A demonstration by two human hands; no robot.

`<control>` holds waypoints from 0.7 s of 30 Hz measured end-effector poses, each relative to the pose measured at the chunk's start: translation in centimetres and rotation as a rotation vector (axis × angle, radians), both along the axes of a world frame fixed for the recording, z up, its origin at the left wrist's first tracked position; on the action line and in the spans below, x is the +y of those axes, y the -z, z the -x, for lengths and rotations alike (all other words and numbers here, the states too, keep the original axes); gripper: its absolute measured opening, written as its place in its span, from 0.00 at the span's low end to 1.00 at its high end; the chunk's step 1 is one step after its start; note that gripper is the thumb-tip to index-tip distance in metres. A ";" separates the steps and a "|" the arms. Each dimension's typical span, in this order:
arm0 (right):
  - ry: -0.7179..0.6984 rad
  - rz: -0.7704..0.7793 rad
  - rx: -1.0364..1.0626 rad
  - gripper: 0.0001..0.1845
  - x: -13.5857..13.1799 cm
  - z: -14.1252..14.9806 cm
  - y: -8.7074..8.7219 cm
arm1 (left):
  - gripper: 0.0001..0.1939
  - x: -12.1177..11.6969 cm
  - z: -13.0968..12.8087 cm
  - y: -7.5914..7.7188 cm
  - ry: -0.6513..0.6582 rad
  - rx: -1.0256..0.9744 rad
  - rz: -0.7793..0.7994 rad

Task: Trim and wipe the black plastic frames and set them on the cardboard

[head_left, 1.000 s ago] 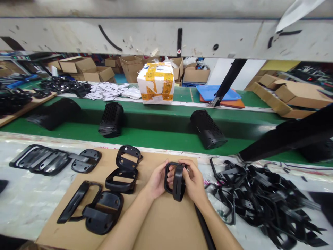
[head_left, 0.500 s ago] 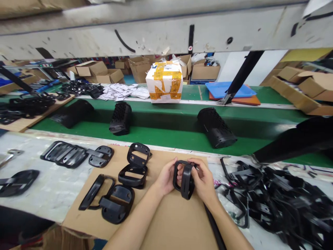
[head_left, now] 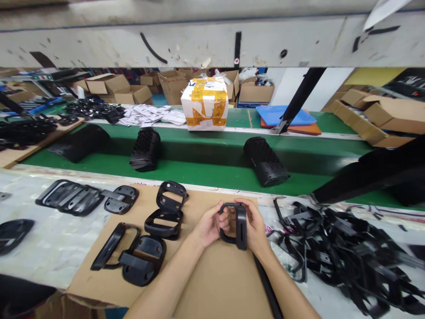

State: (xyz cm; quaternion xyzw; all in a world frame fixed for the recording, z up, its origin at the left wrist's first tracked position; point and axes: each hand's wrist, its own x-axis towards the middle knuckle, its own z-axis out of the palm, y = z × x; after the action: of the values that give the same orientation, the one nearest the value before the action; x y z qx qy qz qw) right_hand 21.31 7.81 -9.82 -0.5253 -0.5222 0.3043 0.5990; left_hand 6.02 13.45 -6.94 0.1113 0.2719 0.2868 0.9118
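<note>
Both hands hold a black plastic handle frame (head_left: 241,227) above a cardboard sheet, its thick slotted bar facing me. My left hand (head_left: 209,227) closes on its thin left side, fingertips curled inside the loop. With its fingers along the top and back of the thick bar, my right hand (head_left: 255,223) grips the other side; some fingers are hidden. To the left on the cardboard (head_left: 212,283) lie black plates with a looped handle frame (head_left: 114,246), a slotted plate (head_left: 143,259) and a pair of stacked-looking plates (head_left: 164,223).
A tangled heap of black brackets (head_left: 352,257) lies at the right. Several black plates (head_left: 69,197) rest at the left. Beyond, perforated black housings (head_left: 145,149) sit on a green conveyor (head_left: 199,170), with a taped white box (head_left: 205,104) behind. A black post (head_left: 365,170) slants at the right.
The handle frame has turned in my hands, so its thick bar now sits at the right beside my right palm. The whole view has shifted slightly, moving things leftward.
</note>
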 end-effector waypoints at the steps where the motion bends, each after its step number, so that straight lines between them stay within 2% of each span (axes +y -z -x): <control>1: -0.013 0.000 -0.004 0.14 -0.1 0.0 0.0 | 0.17 0.0 0.1 0.1 0.004 0.016 -0.021; 6: -0.061 0.006 -0.026 0.15 -0.5 -0.3 0.1 | 0.18 -0.1 0.2 0.3 0.004 0.058 -0.088; 8: -0.055 0.008 -0.029 0.15 -0.4 -0.3 0.1 | 0.19 -0.3 0.0 0.3 -0.011 0.072 -0.092; 12: -0.018 0.019 -0.019 0.13 -0.2 -0.2 0.0 | 0.22 -0.3 -0.4 0.1 -0.055 0.149 -0.199; 16: 0.016 0.026 0.030 0.13 0.0 -0.1 -0.2 | 0.23 0.0 -0.3 0.2 0.024 0.124 -0.188; 21: 0.051 0.035 0.120 0.14 -0.3 -0.3 -0.1 | 0.28 -0.5 -0.4 0.5 0.070 0.181 -0.299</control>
State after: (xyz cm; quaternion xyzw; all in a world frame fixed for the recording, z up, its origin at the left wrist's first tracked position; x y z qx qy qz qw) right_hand 21.64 7.50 -9.72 -0.5297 -0.4662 0.3290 0.6276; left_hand 6.44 12.99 -7.44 0.2804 0.3031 0.2811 0.8663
